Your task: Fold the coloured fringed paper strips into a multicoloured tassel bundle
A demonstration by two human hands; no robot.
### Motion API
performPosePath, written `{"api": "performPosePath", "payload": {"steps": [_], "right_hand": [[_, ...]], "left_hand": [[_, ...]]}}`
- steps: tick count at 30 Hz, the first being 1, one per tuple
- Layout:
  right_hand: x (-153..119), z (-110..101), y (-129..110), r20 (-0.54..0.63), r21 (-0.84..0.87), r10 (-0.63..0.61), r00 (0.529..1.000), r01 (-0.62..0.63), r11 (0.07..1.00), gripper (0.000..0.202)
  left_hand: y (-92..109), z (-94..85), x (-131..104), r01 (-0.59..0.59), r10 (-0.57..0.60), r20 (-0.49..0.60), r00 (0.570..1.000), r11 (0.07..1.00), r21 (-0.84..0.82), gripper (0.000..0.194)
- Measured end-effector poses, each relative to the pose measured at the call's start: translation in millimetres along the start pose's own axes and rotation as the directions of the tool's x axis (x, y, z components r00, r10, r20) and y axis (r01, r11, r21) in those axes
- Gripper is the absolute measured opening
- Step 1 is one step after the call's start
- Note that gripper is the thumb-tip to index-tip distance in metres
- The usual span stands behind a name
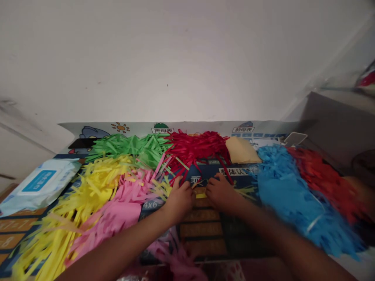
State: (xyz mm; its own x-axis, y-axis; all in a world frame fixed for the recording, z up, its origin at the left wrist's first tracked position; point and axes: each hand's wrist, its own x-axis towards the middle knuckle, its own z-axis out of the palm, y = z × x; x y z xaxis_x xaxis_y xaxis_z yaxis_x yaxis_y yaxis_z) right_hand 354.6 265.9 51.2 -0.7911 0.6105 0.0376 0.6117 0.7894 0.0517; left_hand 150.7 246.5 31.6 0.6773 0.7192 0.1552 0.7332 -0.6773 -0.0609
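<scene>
My left hand [181, 198] and my right hand [220, 192] are close together over the middle of the table mat. Both have curled fingers around a yellow fringed paper strip [201, 196]; a short piece of it shows between them. Its yellow fringe sticks out left of my left hand and right of my right hand. Left of my hands lie pink fringed paper [124, 214] and a larger heap of yellow fringed paper [93, 187]. Dark red fringed paper [196, 146] is just beyond my fingers. My forearms hide parts of the mat and the pink paper.
Green fringed paper [131, 146] lies at the back left, with a wipes packet [41, 183] at far left. Right are blue fringed paper [293, 195], brighter red fringed paper [325, 179] and a folded tan paper [242, 150]. A white wall [187, 70] rises behind.
</scene>
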Motion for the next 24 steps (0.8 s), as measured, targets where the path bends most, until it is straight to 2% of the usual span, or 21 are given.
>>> {"api": "performPosePath", "payload": {"steps": [2, 4, 10, 12, 15, 19, 24], "right_hand": [[5.4, -2.6, -0.4, 0.033, -0.018, -0.002, 0.999, 0.003, 1.0, 0.013], [8.7, -2.5, -0.8, 0.02, -0.013, 0.012, 1.0, -0.012, 1.0, 0.016], [2.6, 11.3, -8.1, -0.125, -0.036, 0.073, 0.989, -0.078, 0.996, 0.012], [0.8, 18.7, -11.1, -0.178, -0.027, 0.064, 0.982, -0.07, 0.997, 0.007], [0.5, 28.6, -14.1, -0.257, -0.01, 0.056, 0.965, -0.061, 0.998, 0.011], [-0.1, 38.4, -17.1, -0.35, 0.006, 0.055, 0.935, -0.057, 0.998, 0.012], [-9.7, 47.8, -18.2, -0.396, 0.055, 0.029, 0.918, -0.007, 0.998, 0.007]], "left_hand": [[3.3, -1.6, 3.1, 0.016, -0.016, 0.023, 1.0, 1.0, 0.004, 0.015], [6.0, -2.0, 3.9, 0.056, -0.056, 0.022, 0.998, 0.998, 0.009, 0.014], [7.0, -1.7, -6.4, 0.155, -0.155, -0.047, 0.987, 0.988, -0.015, 0.006], [6.9, -2.0, -9.3, 0.161, -0.162, -0.063, 0.985, 0.987, -0.022, 0.005], [7.7, 0.4, -10.7, 0.164, -0.165, -0.09, 0.982, 0.986, -0.024, 0.004], [9.3, 11.3, -12.1, 0.133, -0.136, -0.154, 0.979, 0.991, -0.027, 0.008], [7.1, 21.2, -24.4, 0.119, -0.13, -0.199, 0.971, 0.991, -0.067, 0.013]]}}
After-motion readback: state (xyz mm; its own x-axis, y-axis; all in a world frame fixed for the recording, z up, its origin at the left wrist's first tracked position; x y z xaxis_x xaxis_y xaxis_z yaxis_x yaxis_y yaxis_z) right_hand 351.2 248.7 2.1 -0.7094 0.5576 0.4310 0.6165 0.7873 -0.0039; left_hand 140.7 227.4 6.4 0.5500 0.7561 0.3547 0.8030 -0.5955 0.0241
